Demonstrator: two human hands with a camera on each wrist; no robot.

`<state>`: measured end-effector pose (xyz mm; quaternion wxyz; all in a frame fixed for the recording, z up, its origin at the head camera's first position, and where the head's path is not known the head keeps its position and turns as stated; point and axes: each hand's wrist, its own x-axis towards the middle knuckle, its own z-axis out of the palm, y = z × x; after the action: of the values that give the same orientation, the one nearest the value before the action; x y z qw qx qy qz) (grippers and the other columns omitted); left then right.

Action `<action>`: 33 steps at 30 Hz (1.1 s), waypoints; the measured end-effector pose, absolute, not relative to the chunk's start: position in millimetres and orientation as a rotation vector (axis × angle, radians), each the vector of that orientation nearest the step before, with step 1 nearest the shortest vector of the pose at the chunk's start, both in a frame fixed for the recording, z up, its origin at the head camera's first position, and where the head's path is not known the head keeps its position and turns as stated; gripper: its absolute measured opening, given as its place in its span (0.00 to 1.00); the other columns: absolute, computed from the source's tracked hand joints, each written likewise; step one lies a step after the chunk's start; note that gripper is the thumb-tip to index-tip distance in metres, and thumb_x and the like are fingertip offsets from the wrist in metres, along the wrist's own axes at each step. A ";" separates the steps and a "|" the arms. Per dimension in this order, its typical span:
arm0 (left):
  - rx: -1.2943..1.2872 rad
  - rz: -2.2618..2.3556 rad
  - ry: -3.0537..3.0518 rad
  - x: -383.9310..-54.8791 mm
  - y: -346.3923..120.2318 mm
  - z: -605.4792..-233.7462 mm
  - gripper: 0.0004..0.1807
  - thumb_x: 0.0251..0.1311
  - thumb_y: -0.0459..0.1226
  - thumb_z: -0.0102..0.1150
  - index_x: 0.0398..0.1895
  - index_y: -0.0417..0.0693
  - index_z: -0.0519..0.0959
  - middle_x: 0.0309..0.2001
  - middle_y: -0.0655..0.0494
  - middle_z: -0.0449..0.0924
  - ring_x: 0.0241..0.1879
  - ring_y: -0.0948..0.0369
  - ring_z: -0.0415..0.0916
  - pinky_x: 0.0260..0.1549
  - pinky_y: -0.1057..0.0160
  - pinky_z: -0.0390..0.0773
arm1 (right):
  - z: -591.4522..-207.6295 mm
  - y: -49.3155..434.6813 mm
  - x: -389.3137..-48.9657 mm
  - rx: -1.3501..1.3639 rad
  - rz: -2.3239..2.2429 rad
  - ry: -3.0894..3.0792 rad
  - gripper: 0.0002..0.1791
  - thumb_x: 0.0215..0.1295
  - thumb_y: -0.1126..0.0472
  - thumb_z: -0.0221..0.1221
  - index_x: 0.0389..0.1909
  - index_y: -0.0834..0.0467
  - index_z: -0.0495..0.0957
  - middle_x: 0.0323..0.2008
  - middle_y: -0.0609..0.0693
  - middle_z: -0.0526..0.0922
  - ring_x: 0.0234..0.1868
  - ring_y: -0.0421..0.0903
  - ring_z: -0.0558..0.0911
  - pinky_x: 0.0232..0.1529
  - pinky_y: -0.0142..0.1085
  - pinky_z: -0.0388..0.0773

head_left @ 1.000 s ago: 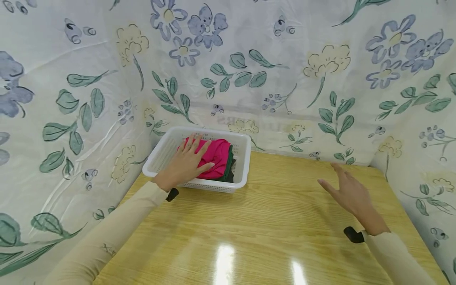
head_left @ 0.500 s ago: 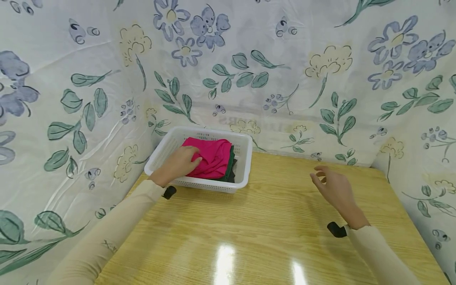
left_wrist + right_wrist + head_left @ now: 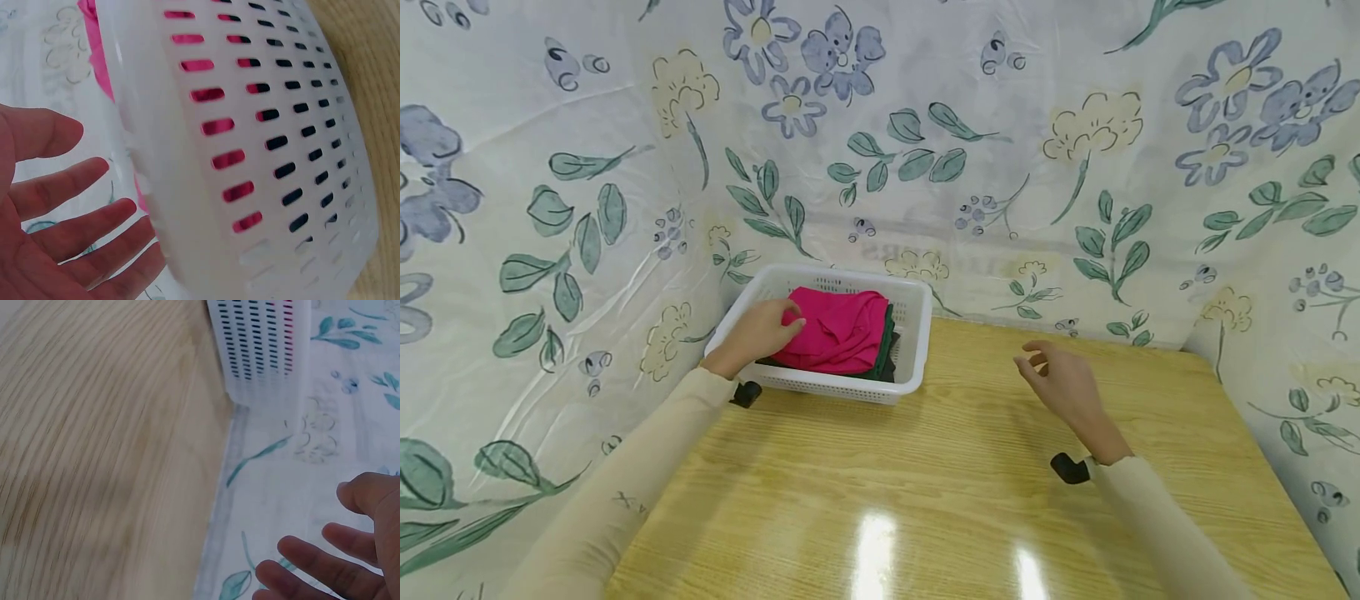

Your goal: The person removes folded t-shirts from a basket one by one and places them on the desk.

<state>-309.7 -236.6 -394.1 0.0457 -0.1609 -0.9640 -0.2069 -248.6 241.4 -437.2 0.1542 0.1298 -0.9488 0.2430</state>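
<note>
A white perforated plastic basket (image 3: 827, 383) stands at the back left of the wooden table. Folded pink cloth (image 3: 846, 333) lies in it, on top of dark green cloth (image 3: 887, 337). My left hand (image 3: 756, 333) hovers over the basket's left front part, its fingers loosely bent and holding nothing. In the left wrist view its spread fingers (image 3: 94, 231) come close to the basket's rim. To the right of the basket, my right hand (image 3: 1066, 390) hangs above the table with relaxed fingers and nothing in them.
A white curtain (image 3: 1000, 183) printed with flowers and leaves surrounds the table (image 3: 955, 450) at the back and sides. The basket sits close to the back and left curtain. Bright light reflections show on the front of the tabletop.
My left hand has drawn back left from the pink cloth, which stays in the basket. My right hand has moved left toward the basket, its fingers bending inward.
</note>
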 end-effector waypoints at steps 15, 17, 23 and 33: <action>-0.331 -0.815 -3.013 -316.1 -254.6 -394.2 0.18 0.74 0.39 0.54 0.54 0.32 0.79 0.55 0.31 0.78 0.56 0.38 0.75 0.55 0.40 0.74 | -433.6 189.7 -265.9 0.428 0.987 -2.746 0.23 0.75 0.48 0.61 0.60 0.59 0.81 0.45 0.59 0.88 0.41 0.54 0.87 0.40 0.51 0.84; -0.316 -0.850 -3.016 -317.4 -255.3 -393.6 0.18 0.74 0.40 0.55 0.54 0.32 0.80 0.56 0.31 0.78 0.56 0.38 0.74 0.56 0.40 0.74 | -432.1 183.6 -268.5 0.434 1.011 -2.751 0.23 0.75 0.46 0.60 0.60 0.58 0.81 0.46 0.58 0.88 0.41 0.54 0.87 0.41 0.51 0.84; -0.294 -0.987 -3.050 -320.8 -257.8 -391.5 0.17 0.75 0.40 0.53 0.54 0.34 0.79 0.58 0.32 0.78 0.60 0.39 0.73 0.57 0.42 0.74 | -426.9 166.7 -273.6 0.462 1.077 -2.740 0.23 0.76 0.46 0.59 0.61 0.57 0.80 0.47 0.56 0.88 0.43 0.52 0.87 0.42 0.49 0.83; -0.248 -1.131 -3.075 -327.9 -267.8 -395.4 0.19 0.76 0.41 0.51 0.57 0.34 0.78 0.62 0.33 0.75 0.64 0.39 0.70 0.60 0.41 0.71 | -415.4 124.5 -281.4 0.483 1.181 -2.733 0.22 0.74 0.48 0.61 0.60 0.58 0.81 0.46 0.55 0.88 0.43 0.51 0.86 0.42 0.47 0.83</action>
<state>-327.9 -267.8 -395.4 -0.0719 -0.0753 -0.9334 -0.3435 -281.4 124.5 -415.4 0.0628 0.1597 -0.9043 0.3909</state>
